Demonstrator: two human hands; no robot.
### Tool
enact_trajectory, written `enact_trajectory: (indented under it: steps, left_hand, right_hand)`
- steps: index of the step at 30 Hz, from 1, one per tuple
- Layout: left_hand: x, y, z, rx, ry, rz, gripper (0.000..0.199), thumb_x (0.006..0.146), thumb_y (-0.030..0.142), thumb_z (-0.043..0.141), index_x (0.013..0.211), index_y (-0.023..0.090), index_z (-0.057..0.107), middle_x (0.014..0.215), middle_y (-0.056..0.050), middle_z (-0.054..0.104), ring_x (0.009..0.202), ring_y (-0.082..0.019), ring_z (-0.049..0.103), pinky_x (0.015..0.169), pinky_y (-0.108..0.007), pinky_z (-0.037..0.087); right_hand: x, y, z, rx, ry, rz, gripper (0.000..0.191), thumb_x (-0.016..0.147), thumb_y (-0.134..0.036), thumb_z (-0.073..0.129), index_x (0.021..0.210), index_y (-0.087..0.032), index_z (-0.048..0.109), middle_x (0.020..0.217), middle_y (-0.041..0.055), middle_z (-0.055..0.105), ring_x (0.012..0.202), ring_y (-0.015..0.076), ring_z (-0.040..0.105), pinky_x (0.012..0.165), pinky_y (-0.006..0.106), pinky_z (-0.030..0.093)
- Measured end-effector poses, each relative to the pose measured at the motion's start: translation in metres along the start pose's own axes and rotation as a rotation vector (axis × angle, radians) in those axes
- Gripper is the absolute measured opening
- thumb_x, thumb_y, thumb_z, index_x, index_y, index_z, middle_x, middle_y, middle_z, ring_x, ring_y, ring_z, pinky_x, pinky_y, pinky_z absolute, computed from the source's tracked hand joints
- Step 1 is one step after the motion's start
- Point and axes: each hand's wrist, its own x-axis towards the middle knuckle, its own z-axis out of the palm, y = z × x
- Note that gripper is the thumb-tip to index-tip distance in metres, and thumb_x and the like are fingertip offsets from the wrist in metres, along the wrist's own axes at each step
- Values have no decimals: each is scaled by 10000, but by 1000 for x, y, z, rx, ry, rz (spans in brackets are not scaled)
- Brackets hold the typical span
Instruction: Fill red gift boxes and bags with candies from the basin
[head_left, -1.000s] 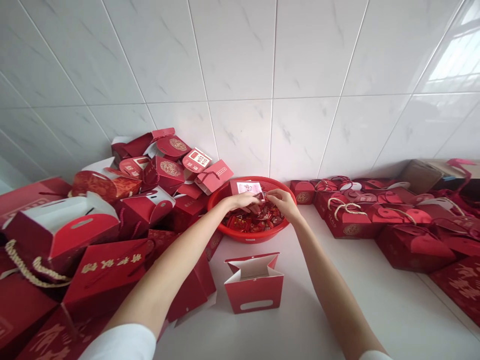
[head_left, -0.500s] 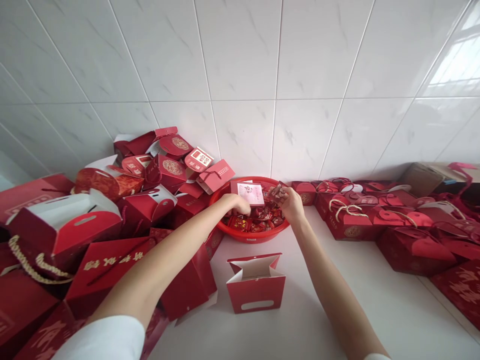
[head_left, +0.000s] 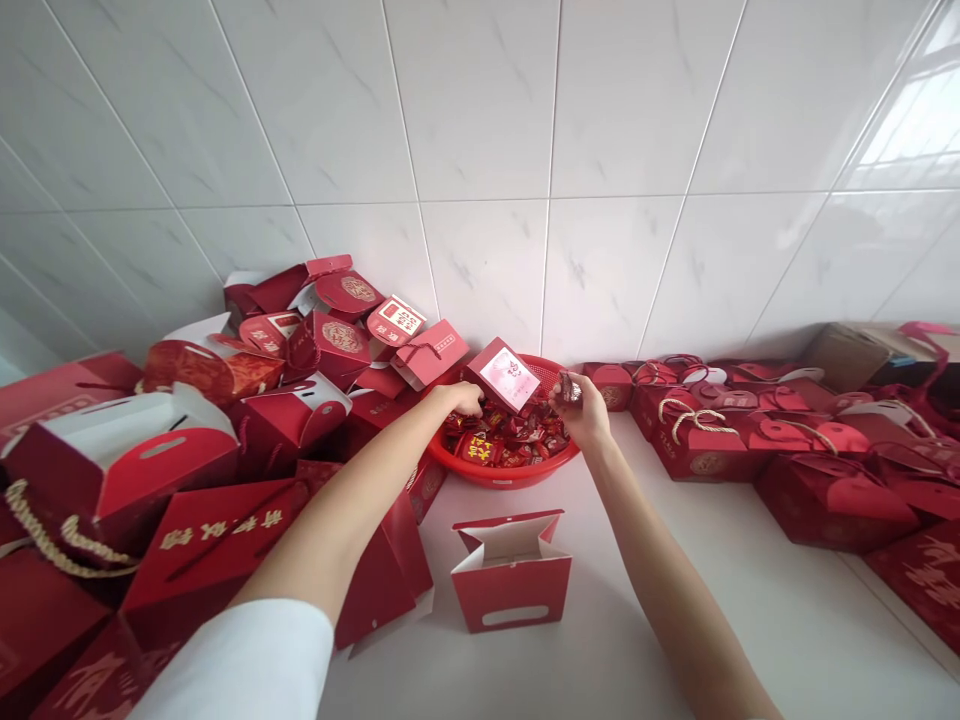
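Note:
A red plastic basket (head_left: 504,480) stands against the wall, holding many small red wrapped candies (head_left: 517,455). My left hand (head_left: 466,398) reaches into its left side, fingers curled down at the candies; whatever they grip is hidden. Above the basket's right rim, my right hand (head_left: 589,412) is closed on a shiny dark-red wrapped candy (head_left: 572,390). A small red box with a pink printed panel (head_left: 510,374) rests tilted on the candies at the back, between my hands. Nearer to me stands an upright red gift box (head_left: 512,593), its top open and its white inside showing.
Red gift boxes (head_left: 217,535), several with open flaps, are heaped on the left. Closed red boxes with rope handles (head_left: 697,440) stand in rows on the right. A brown cardboard box (head_left: 847,355) is at the far right. White wall tiles (head_left: 487,270) rise behind the basket.
My left hand has moved up and left within the basket. The pink-panelled box has turned and tilted towards the back. The candy in my right hand is now more enclosed by the fingers.

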Motion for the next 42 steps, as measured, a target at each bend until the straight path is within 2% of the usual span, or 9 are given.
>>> enact_trajectory:
  steps: [4, 7, 10, 12, 16, 23, 27, 36, 42]
  left_hand:
    - [3, 11, 9, -53, -36, -86, 732, 481, 325, 907, 1166, 164, 706, 1364, -202, 631, 1225, -396, 592, 943, -369, 509]
    - [-1, 19, 9, -157, -73, -115, 529, 471, 214, 885, 974, 123, 750, 1187, -214, 715, 1075, -396, 666, 833, -370, 548]
    - [-9, 23, 0, -323, -121, -89, 259, 546, 131, 796, 801, 125, 753, 915, -140, 770, 886, -320, 717, 722, -325, 565]
    - [-15, 24, -7, -444, -129, -50, 253, 580, 89, 741, 825, 147, 764, 876, -80, 773, 844, -261, 721, 698, -280, 567]
    - [-23, 28, -18, -648, -105, 21, 426, 626, 52, 698, 1022, 191, 767, 1042, -31, 771, 840, -187, 724, 716, -239, 577]
    - [-25, 36, -22, -1131, -126, 125, 448, 606, 5, 787, 1032, 145, 776, 855, -60, 772, 767, -197, 731, 726, -298, 605]
    - [-27, 51, -24, -1258, -46, 210, 423, 672, 22, 777, 1075, 149, 764, 920, -69, 772, 777, -180, 726, 791, -336, 606]
    - [-27, 78, -22, -1117, 106, 251, 178, 867, 148, 646, 998, 118, 762, 911, -71, 758, 835, -155, 685, 861, -324, 559]
    - [-25, 84, -20, -774, 210, 267, 401, 1013, 355, 406, 1000, 112, 725, 1085, -105, 746, 1070, -208, 651, 967, -305, 497]
  right_hand:
    - [0, 1, -1, -7, -24, 2, 82, 714, -207, 712, 694, -174, 639, 533, -14, 593, 524, 112, 572, 516, 208, 519]
    - [1, 4, -2, -14, -38, -5, 66, 706, -214, 705, 715, -172, 655, 542, -10, 603, 535, 117, 572, 510, 212, 507]
    - [3, 6, -4, -25, -52, -5, 90, 697, -242, 710, 728, -174, 658, 554, -7, 614, 544, 123, 578, 493, 212, 493]
    - [5, 8, -4, -38, -62, 0, 110, 693, -257, 722, 731, -180, 654, 564, -8, 622, 553, 130, 589, 489, 215, 493]
    - [8, 10, -6, -68, -80, 0, 108, 714, -266, 726, 727, -191, 649, 599, 0, 653, 596, 143, 619, 508, 222, 509]
    - [11, 12, -9, -112, -131, 26, 117, 736, -275, 765, 756, -199, 678, 824, 49, 752, 791, 186, 693, 648, 269, 571]
    - [8, 8, -11, -115, -257, 100, 166, 749, -326, 787, 835, -226, 685, 858, 11, 744, 833, 194, 690, 728, 341, 607]
    - [-2, -1, -7, 17, -291, 154, 224, 725, -238, 819, 909, -221, 693, 890, 1, 754, 833, 183, 697, 744, 416, 644]
    - [-2, -1, -5, 5, -192, 111, 212, 681, -191, 823, 861, -220, 715, 859, 6, 755, 810, 189, 706, 634, 325, 640]
